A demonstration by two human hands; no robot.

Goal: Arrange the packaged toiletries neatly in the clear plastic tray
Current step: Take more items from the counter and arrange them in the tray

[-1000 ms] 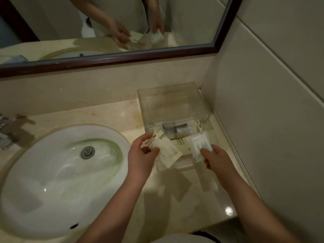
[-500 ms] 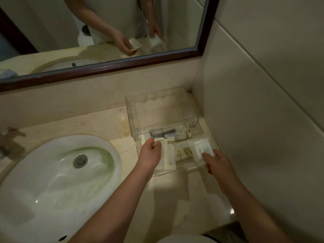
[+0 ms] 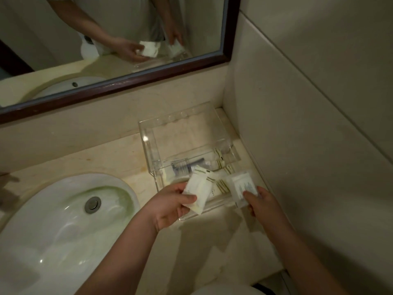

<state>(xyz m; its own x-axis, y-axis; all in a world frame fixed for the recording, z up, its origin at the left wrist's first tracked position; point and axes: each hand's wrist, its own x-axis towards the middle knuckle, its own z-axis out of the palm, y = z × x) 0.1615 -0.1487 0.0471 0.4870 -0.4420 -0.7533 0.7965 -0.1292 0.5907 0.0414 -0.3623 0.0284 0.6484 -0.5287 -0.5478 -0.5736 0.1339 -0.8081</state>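
Tray [image 3: 148, 143]: packets inside (clear-walled) | left hand [image 3: 170, 207] grips sachet [image 3: 198, 193] | right hand [image 3: 263, 206] grips pouch [image 3: 240, 185]

Bare forearms; the mirror shows a pale top.

— Can you read anything on those packets?

— No. The cream sachet [image 3: 198, 193] pinched in the left hand's fingers [image 3: 187, 198] has a dark band along its top edge, but no letters resolve.

— And the one on the other side?

— The clear packet [image 3: 241, 187] under the right hand's fingers [image 3: 249, 194] carries faint bluish lines of print, too blurred to make out.

— What about between the two sets of fingers?

— The flat packet [image 3: 221, 185] lying there in the clear plastic tray [image 3: 148, 145] shows olive stripes and a few tiny marks, none legible.

— Beyond the fingers?

— The dark tube [image 3: 187, 166] has a pale label area; no word or brand can be read.
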